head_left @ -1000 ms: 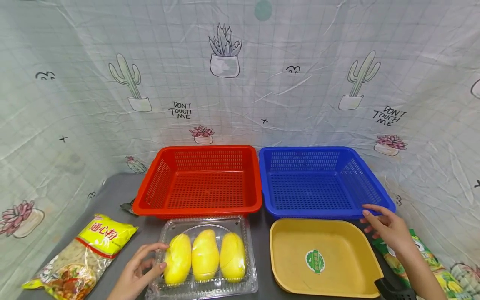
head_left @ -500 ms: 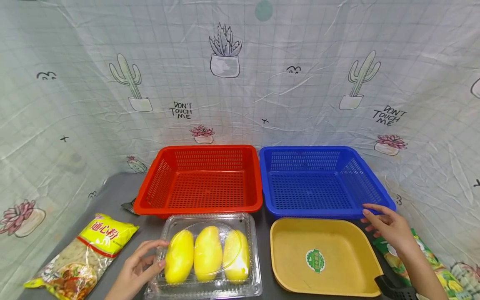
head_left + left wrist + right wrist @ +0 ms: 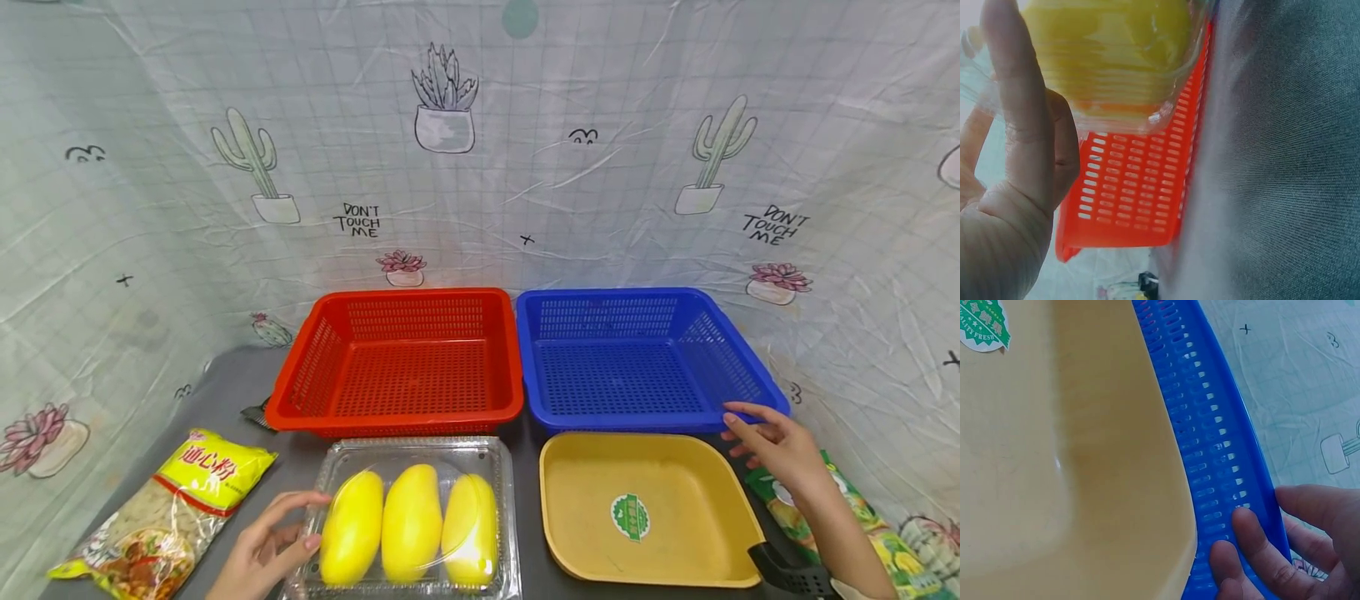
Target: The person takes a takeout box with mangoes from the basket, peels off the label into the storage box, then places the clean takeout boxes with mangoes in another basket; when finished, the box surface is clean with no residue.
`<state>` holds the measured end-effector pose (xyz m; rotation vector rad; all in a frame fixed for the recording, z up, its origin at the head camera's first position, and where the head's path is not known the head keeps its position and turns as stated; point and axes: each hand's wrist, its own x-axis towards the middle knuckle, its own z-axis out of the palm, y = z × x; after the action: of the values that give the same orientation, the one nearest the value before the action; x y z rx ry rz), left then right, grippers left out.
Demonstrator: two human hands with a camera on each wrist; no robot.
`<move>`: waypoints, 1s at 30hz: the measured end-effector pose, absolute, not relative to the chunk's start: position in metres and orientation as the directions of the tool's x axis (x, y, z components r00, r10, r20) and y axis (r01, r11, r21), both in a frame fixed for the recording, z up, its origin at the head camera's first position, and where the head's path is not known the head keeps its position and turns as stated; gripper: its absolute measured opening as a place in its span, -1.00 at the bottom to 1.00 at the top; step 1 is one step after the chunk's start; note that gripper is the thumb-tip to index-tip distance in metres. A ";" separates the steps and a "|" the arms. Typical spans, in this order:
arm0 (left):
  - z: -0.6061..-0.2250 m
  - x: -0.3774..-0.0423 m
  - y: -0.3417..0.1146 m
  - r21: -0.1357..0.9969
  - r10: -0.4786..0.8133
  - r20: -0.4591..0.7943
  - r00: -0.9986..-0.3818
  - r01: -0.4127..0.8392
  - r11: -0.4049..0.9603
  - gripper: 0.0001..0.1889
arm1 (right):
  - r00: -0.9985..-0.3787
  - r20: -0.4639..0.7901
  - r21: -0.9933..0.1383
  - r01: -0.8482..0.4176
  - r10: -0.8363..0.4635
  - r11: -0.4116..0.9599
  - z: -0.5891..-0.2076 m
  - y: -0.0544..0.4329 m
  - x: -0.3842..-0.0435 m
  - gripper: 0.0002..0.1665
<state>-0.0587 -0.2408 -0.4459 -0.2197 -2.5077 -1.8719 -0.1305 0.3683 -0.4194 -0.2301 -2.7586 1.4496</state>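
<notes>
In the head view a clear plastic box [image 3: 506, 500] with three yellow mangoes [image 3: 411, 523] is at the front centre. My left hand [image 3: 266, 542] holds its left side, finger and thumb on the edge; the left wrist view shows the box [image 3: 1129, 115] beside my fingers [image 3: 1016, 94], its far grip hidden. My right hand [image 3: 780, 450] is at the front right corner of the blue basket [image 3: 622, 414]. In the right wrist view a fingertip touches the basket's rim [image 3: 1254, 431], other fingers lie along its wall, loosely bent. A yellow tray [image 3: 585, 533] lies in front of it.
A red basket [image 3: 405, 421] stands left of the blue one, behind the box. At left lies a macaroni bag [image 3: 172, 517], with a small dark packet [image 3: 258, 414] behind it. A green and yellow packet [image 3: 862, 521] lies partly under my right arm. A printed cloth [image 3: 585, 192] rises behind.
The box of mangoes first shifted slightly away, then came back nearer, its mangoes now looking larger. My left hand stayed with it, moving slightly. The right hand has barely moved.
</notes>
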 end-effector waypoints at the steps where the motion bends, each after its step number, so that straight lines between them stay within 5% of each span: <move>1: -0.446 -0.058 -0.241 0.951 0.117 0.096 -0.988 0.126 0.283 -0.66 | -0.988 -0.058 -0.822 0.127 0.140 0.555 -0.419 0.369 -0.130 -0.50; 6: -0.444 -0.057 -0.241 0.938 0.207 0.176 -0.962 0.227 0.260 -0.65 | -0.987 -0.069 -0.830 0.140 0.148 0.541 -0.420 0.371 -0.130 -0.62; 14: -0.442 -0.057 -0.235 0.912 0.285 0.293 -0.913 0.357 0.205 -0.60 | -0.987 -0.073 -0.832 0.140 0.144 0.537 -0.420 0.370 -0.131 -0.38; 30: -0.419 -0.058 -0.212 0.918 0.279 0.313 -0.908 0.365 0.156 -0.59 | -0.985 -0.109 -0.832 0.163 0.132 0.530 -0.418 0.372 -0.131 -0.52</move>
<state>-0.0579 -0.2125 -0.4186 -0.6516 -2.3339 -1.8877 -0.1314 0.3720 -0.4184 -0.2677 -2.7762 1.5153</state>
